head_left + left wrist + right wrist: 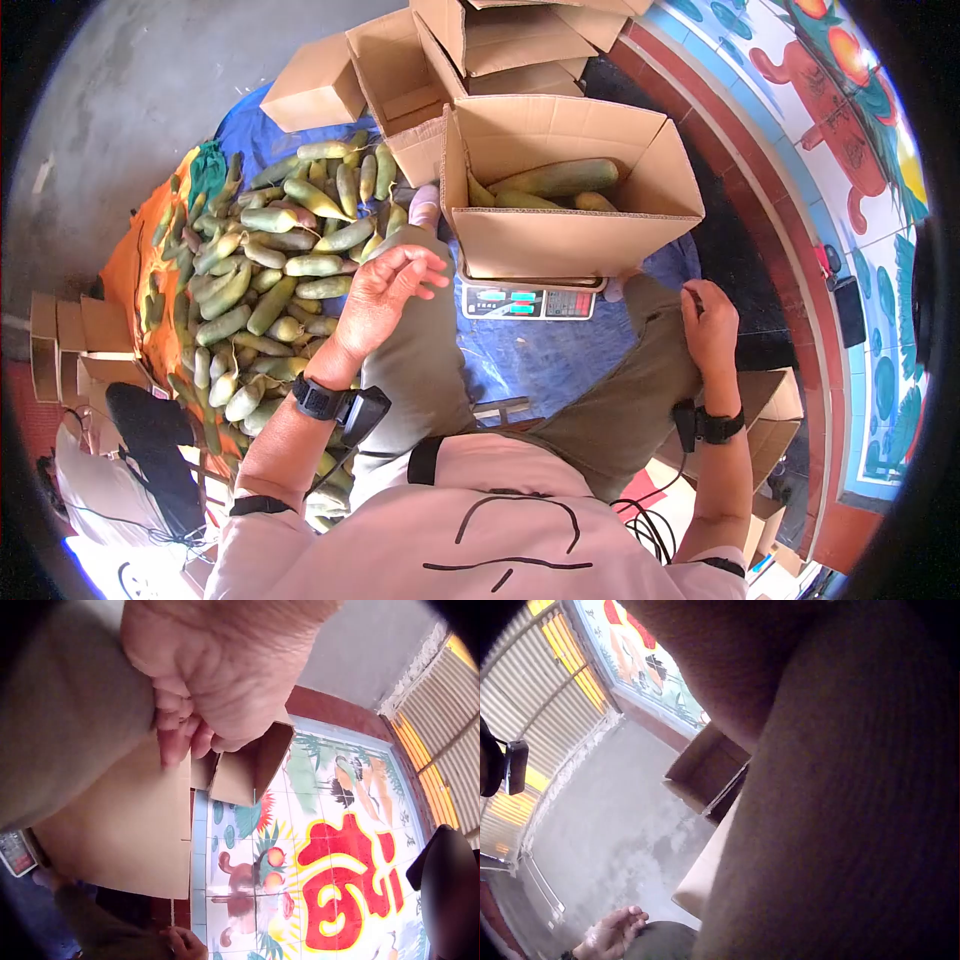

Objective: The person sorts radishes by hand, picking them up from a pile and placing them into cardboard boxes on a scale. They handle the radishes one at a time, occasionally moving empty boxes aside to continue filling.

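My left hand (392,290) hangs over my left knee with its fingers loosely curled and nothing in them. In the left wrist view that hand (217,667) overlaps the side of a cardboard box (127,825). My right hand (710,325) rests by my right knee, fingers bent and holding nothing. Between my legs, a small digital scale (527,303) carries an open cardboard box (570,245). Several long green radishes (560,178) lie inside it. A big heap of green radishes (290,240) spreads beside my left leg.
Blue sheeting (520,350) and an orange sheet (135,265) cover the floor. Open cardboard boxes (400,75) stand beyond the heap and behind the scale. A low tiled ledge (740,150) and a painted tile wall (830,110) run along the right.
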Demonstrator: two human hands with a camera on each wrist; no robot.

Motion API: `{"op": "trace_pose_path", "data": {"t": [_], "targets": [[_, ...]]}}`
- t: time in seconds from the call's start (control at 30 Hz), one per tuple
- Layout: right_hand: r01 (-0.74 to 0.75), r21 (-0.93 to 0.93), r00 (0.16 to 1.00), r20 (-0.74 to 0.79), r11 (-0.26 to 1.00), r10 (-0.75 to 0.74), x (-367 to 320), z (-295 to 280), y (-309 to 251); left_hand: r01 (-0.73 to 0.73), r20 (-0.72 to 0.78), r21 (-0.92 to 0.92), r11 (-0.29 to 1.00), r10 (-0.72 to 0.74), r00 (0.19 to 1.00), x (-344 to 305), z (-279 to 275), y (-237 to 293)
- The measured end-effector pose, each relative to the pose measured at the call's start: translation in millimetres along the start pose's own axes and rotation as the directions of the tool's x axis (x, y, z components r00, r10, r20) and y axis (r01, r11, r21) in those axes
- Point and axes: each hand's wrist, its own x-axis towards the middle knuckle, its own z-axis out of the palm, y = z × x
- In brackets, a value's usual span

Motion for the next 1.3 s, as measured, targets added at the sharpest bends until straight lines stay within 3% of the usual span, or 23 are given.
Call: {"op": "trace_pose_path", "data": {"t": [0.07, 0.13, 0.3, 0.37, 0.47, 0.5, 0.53, 0.57, 0.6, 0.63, 0.7, 0.73, 0.8, 0.93, 1.0, 1.03, 1.1, 1.13, 1.23, 1.27, 1.3], "targets": [[-0.003, -0.007, 1.000, -0.012, 1.000, 0.002, -1, 0, 0, 0.005, -0.005, -0.049, 0.999, -0.005, 1.000, -5, -4, -1], [-0.021, -0.013, 1.000, 0.004, 1.000, 0.021, -1, -2, -2, 0.085, -0.087, -0.158, 0.984, -0.099, 0.991, -13, -16, -3], [-0.051, -0.046, 0.998, 0.033, 0.998, 0.053, -6, 0, 6, 0.163, -0.343, -0.060, 0.985, -0.174, 0.923, -44, -81, -51], [-0.053, -0.083, 0.996, 0.063, 0.995, 0.059, -7, 0, 8, 0.257, -0.428, -0.017, 0.966, -0.239, 0.872, -69, -115, -72], [-0.030, -0.073, 0.995, 0.095, 0.997, 0.037, -8, 2, 15, 0.453, -0.585, 0.027, 0.891, -0.353, 0.730, -120, -164, -111], [-0.048, -0.079, 0.991, 0.123, 0.996, 0.058, -5, 0, 10, 0.522, -0.611, 0.054, 0.851, -0.385, 0.692, -139, -182, -131], [-0.034, -0.069, 0.990, 0.137, 0.997, 0.043, -5, 1, 11, 0.531, -0.624, 0.044, 0.846, -0.392, 0.676, -177, -216, -188], [-0.012, -0.075, 0.991, 0.132, 0.997, 0.022, -5, 2, 16, 0.519, -0.548, 0.447, 0.728, -0.236, 0.802, -210, -242, -246], [0.008, -0.082, 0.992, 0.124, 0.997, 0.003, -3, 3, 15, 0.405, -0.394, 0.773, 0.489, -0.130, 0.910, -219, -247, -243], [0.017, -0.077, 0.991, 0.133, 0.997, -0.007, -3, 3, 14, 0.417, -0.405, 0.768, 0.487, -0.135, 0.904, -233, -244, -243], [-0.032, -0.094, 0.988, 0.149, 0.995, 0.046, -2, 4, 10, 0.553, -0.489, 0.833, 0.010, -0.455, 0.745, -249, -216, -219], [-0.043, -0.100, 0.985, 0.162, 0.994, 0.059, -4, 7, 21, 0.563, -0.497, 0.826, 0.006, -0.461, 0.735, -254, -204, -213], [-0.013, -0.114, 0.983, 0.178, 0.993, 0.033, -3, 9, 22, 0.888, -0.731, 0.458, 0.026, -0.557, 0.393, -263, -188, -210], [0.020, -0.148, 0.984, 0.177, 0.989, 0.006, -2, 11, 27, 0.867, -0.725, 0.489, -0.094, -0.597, 0.344, -306, -166, -224], [0.020, -0.157, 0.983, 0.184, 0.987, 0.009, 0, 11, 21, 0.940, -0.763, 0.334, -0.065, -0.605, 0.229, -320, -157, -226], [0.018, -0.161, 0.981, 0.193, 0.987, 0.014, 1, 10, 18, 0.939, -0.758, 0.339, -0.061, -0.609, 0.234, -329, -156, -234], [0.045, -0.174, 0.982, 0.189, 0.984, -0.011, 2, 13, 21, 0.812, -0.708, 0.534, -0.238, -0.650, 0.275, -352, -163, -268], [0.072, -0.180, 0.982, 0.184, 0.981, -0.038, 2, 14, 22, 0.768, -0.675, 0.598, -0.230, -0.661, 0.328, -361, -167, -284], [0.059, -0.177, 0.985, 0.171, 0.982, -0.028, 3, 14, 12, 0.819, -0.640, 0.565, -0.105, -0.682, 0.354, -360, -173, -300], [0.071, -0.192, 0.988, 0.151, 0.979, -0.042, 3, 14, 11, 0.882, -0.687, 0.456, -0.121, -0.678, 0.262, -308, -153, -229], [0.053, -0.211, 0.990, 0.136, 0.976, -0.024, 2, 14, 7, 0.870, -0.686, 0.488, -0.076, -0.650, 0.328, -299, -154, -227]]}}
